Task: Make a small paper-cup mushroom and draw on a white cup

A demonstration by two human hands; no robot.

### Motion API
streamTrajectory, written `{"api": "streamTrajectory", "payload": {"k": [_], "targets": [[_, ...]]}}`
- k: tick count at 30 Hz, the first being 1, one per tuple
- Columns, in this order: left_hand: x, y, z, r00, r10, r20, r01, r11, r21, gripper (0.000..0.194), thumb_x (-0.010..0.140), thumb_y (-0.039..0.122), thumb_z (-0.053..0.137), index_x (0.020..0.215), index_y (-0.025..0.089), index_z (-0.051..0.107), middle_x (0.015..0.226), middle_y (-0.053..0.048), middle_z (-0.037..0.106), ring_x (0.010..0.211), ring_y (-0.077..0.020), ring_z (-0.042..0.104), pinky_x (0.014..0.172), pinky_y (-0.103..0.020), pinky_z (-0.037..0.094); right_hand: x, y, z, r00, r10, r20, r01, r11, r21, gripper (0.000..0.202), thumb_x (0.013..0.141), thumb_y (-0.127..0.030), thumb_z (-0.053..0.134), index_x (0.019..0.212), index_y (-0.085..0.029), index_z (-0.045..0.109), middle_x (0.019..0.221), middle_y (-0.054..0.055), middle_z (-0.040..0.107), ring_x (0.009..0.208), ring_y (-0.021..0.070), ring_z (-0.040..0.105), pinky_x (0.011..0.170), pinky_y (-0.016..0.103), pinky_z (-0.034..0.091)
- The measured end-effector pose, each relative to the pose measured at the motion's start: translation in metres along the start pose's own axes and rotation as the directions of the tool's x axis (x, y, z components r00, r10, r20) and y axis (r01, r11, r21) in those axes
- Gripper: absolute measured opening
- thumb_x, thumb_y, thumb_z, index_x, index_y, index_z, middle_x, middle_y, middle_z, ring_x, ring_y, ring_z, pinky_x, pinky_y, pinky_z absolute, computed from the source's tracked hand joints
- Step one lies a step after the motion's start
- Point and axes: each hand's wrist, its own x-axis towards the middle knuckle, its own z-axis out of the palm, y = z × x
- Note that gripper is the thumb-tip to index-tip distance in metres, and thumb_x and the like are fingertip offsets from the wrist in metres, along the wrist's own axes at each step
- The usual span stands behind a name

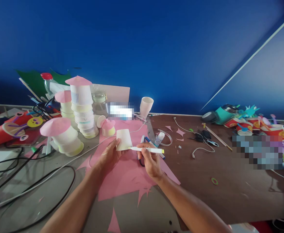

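Note:
A white paper cup [124,139] is upside down in my left hand [111,153], whose fingers wrap its left side. My right hand [151,161] grips a white marker [153,150] with a yellow end; its tip is at the cup's lower right edge. Beneath both hands lies a cut sheet of pink paper [122,181]. To the left stand stacked paper cups [82,110] topped with a pink cone, a shorter stack [67,140] with a pink top, and a small cup [108,128] with a pink top.
Nested white cups [146,106] stand near the blue wall. A small white bottle [159,138], pink scraps and cables lie to the right, with a teal bottle [225,114] and red cups [244,128] farther off. Black cables [66,191] loop across the left side.

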Motion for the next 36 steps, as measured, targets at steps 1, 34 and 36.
{"api": "streamTrajectory", "payload": {"k": [1, 34, 36], "targets": [[0.0, 0.0, -0.001, 1.0, 0.004, -0.01, -0.004, 1.0, 0.004, 0.027, 0.083, 0.025, 0.076, 0.107, 0.014, 0.073, 0.092, -0.01, 0.078, 0.108, -0.0295, 0.073, 0.087, -0.035, 0.064, 0.0, 0.002, -0.001, 1.0, 0.007, -0.008, -0.007, 1.0, -0.005, 0.039, 0.093, -0.06, 0.061, 0.092, -0.021, 0.067, 0.058, -0.004, 0.054, 0.053, 0.0121, 0.046, 0.052, 0.025, 0.04], [-0.016, 0.005, 0.028, 0.995, 0.095, 0.029, -0.099, 0.963, 0.251, 0.035, 0.073, 0.04, 0.086, 0.093, 0.013, 0.075, 0.086, -0.009, 0.076, 0.097, -0.0283, 0.072, 0.083, -0.035, 0.06, -0.003, -0.004, -0.002, 1.0, -0.027, -0.015, 0.025, 0.994, -0.104, 0.04, 0.096, -0.06, 0.057, 0.093, -0.022, 0.068, 0.064, -0.001, 0.058, 0.057, 0.0144, 0.052, 0.054, 0.028, 0.045], [-0.016, 0.003, 0.027, 0.995, 0.098, 0.023, -0.1, 0.964, 0.245, 0.036, 0.076, 0.04, 0.085, 0.096, 0.013, 0.075, 0.087, -0.009, 0.076, 0.098, -0.0278, 0.072, 0.085, -0.036, 0.059, -0.002, 0.001, -0.004, 0.998, 0.008, -0.061, -0.013, 0.997, -0.081, 0.039, 0.095, -0.06, 0.057, 0.096, -0.022, 0.068, 0.066, -0.001, 0.057, 0.056, 0.0137, 0.049, 0.052, 0.027, 0.042]]}}
